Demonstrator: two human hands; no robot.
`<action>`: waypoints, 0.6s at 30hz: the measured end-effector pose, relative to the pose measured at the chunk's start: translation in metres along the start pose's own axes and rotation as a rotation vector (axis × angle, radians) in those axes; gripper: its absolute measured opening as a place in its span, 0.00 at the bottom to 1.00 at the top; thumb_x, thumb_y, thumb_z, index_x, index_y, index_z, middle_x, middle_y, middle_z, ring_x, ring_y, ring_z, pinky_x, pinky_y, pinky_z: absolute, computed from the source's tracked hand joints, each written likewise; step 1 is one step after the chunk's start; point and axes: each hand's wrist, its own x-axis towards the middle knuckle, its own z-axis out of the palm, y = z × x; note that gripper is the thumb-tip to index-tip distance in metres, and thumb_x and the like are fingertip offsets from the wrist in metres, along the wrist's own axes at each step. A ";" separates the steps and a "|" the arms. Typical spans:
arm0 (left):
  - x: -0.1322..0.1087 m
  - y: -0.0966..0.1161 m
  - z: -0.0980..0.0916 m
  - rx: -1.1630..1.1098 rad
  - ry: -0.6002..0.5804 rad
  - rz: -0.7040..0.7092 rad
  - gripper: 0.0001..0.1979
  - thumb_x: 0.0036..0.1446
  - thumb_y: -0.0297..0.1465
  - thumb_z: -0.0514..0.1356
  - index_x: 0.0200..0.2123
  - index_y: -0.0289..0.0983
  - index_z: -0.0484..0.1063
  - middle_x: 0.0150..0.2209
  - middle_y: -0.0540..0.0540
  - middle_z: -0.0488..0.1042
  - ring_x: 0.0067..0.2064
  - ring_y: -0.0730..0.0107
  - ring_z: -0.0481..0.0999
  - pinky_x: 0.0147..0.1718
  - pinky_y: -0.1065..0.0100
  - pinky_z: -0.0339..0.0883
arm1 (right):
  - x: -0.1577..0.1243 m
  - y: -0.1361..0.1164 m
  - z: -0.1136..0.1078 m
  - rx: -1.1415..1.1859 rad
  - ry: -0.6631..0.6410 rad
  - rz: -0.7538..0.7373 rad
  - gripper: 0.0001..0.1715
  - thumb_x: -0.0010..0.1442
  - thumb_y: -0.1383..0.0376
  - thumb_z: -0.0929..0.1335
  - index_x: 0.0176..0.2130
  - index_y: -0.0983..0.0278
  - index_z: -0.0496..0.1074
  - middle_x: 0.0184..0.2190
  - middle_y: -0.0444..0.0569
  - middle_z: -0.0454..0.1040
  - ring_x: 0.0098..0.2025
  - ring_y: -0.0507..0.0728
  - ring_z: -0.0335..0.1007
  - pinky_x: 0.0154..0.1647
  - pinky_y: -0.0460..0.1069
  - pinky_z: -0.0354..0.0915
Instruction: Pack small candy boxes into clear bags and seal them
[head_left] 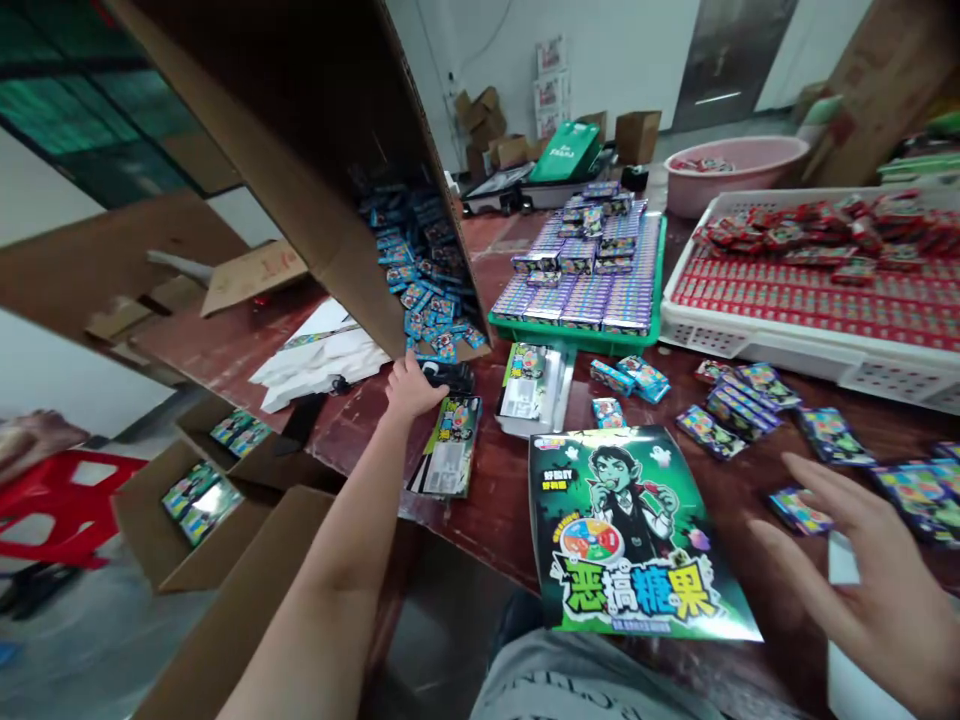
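My left hand (412,388) reaches to the lower edge of a tilted cardboard box (322,210) holding many small blue packets (427,270); its fingers are apart, beside a black object (454,377). Below that hand lies a stack of printed cards (451,445). My right hand (862,570) hovers at the right with its fingers spread and nothing held, near a small purple-green packet (801,510). Between the hands, a large green box with a vampire cartoon (637,530) rests at the table's front edge.
A green tray (660,290) holds rows of purple boxes. Right of it stands a white crate (885,375) of red packets, with a pink basin (735,165) behind. Loose packets (739,405) lie on the table. Open cartons (150,520) stand at lower left.
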 end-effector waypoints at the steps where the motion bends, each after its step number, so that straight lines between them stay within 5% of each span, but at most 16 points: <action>1: 0.008 -0.001 -0.001 0.023 -0.014 0.079 0.55 0.51 0.44 0.64 0.72 0.31 0.38 0.70 0.24 0.52 0.69 0.33 0.55 0.62 0.41 0.55 | 0.010 -0.006 0.001 0.022 -0.029 -0.006 0.37 0.63 0.55 0.69 0.68 0.49 0.57 0.61 0.56 0.69 0.61 0.70 0.67 0.62 0.66 0.65; 4: 0.037 -0.011 -0.009 0.095 -0.107 0.307 0.55 0.43 0.34 0.68 0.72 0.39 0.45 0.70 0.34 0.56 0.70 0.39 0.54 0.66 0.45 0.52 | 0.047 -0.021 0.012 0.103 -0.117 -0.085 0.35 0.65 0.57 0.69 0.67 0.52 0.58 0.60 0.55 0.69 0.61 0.67 0.67 0.62 0.65 0.65; 8: 0.069 -0.026 -0.016 0.174 -0.213 0.476 0.44 0.40 0.34 0.69 0.64 0.40 0.64 0.62 0.36 0.68 0.62 0.40 0.66 0.59 0.48 0.62 | 0.121 -0.056 0.057 0.316 -0.366 -0.316 0.26 0.67 0.60 0.67 0.63 0.55 0.63 0.59 0.54 0.70 0.62 0.64 0.65 0.63 0.63 0.64; 11: 0.077 -0.032 -0.011 0.186 -0.217 0.573 0.35 0.40 0.33 0.69 0.56 0.44 0.72 0.57 0.41 0.71 0.59 0.46 0.69 0.57 0.52 0.64 | 0.188 -0.099 0.117 0.527 -0.596 -0.314 0.22 0.66 0.58 0.68 0.58 0.59 0.69 0.57 0.53 0.72 0.60 0.62 0.67 0.63 0.60 0.64; 14: 0.075 -0.038 -0.001 0.151 -0.184 0.623 0.34 0.42 0.30 0.68 0.56 0.44 0.72 0.57 0.42 0.70 0.58 0.50 0.70 0.55 0.56 0.65 | 0.246 -0.144 0.190 0.609 -0.771 -0.070 0.19 0.65 0.62 0.70 0.55 0.62 0.71 0.57 0.51 0.73 0.58 0.57 0.69 0.61 0.54 0.64; 18: 0.070 -0.045 0.009 0.099 -0.136 0.633 0.35 0.44 0.29 0.68 0.59 0.43 0.70 0.57 0.41 0.67 0.57 0.53 0.70 0.55 0.60 0.66 | 0.288 -0.187 0.278 0.507 -0.949 0.034 0.16 0.68 0.60 0.69 0.52 0.66 0.72 0.50 0.52 0.76 0.50 0.57 0.74 0.54 0.56 0.70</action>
